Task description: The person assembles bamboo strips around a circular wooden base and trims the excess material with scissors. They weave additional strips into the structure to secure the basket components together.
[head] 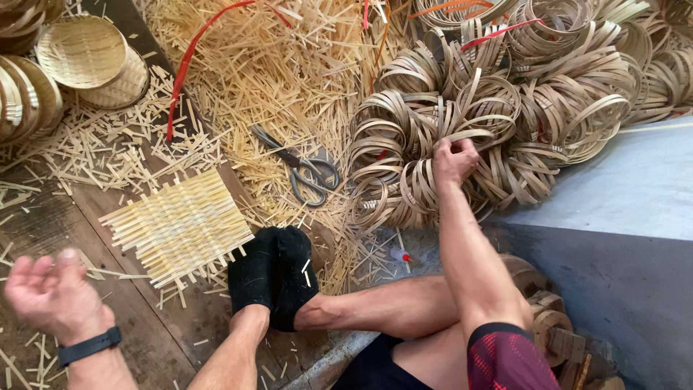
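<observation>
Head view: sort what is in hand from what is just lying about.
In hand:
- right hand gripping the pile of bamboo strip rings
- left hand open, holding nothing, nearest the square woven mat

Lying about:
- scissors on the bamboo offcuts
- finished round baskets, top left
- red strap
- small bottle with red cap

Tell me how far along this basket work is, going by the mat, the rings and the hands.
Done: one square woven mat lies flat on the floor, strip ends untrimmed, and finished round baskets are stacked at the top left. In hand: the right hand grips a bamboo ring in the ring pile; the left hand is open, holding nothing. Left: the mat has no ring on it, and the scissors lie untouched.
</observation>
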